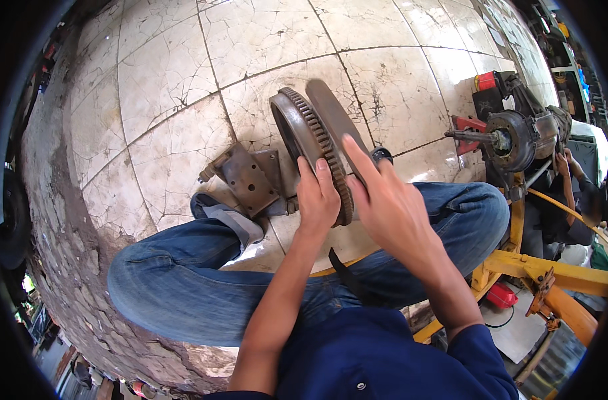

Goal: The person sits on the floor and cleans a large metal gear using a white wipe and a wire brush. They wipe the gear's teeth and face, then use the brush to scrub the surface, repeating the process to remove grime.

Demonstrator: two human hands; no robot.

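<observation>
A flywheel with a toothed ring gear [308,133] stands tilted on edge between my knees. My left hand [317,193] is closed on its near rim, with fingers lying over the rim. On its right side is a long, flat, brown-grey metal bar [336,110] with a rounded far end, leaning close along the teeth. My right hand [390,200] is closed around the near end of this bar, its index finger stretched along it. The hand is slightly blurred, and the bar's near end is hidden by it.
A metal bracket with holes [250,181] lies on the cracked tile floor [164,87] by my left foot. To the right are a gearbox with a long shaft [514,137], a red stand [468,137], a yellow frame [544,272] and another person's arm [568,190].
</observation>
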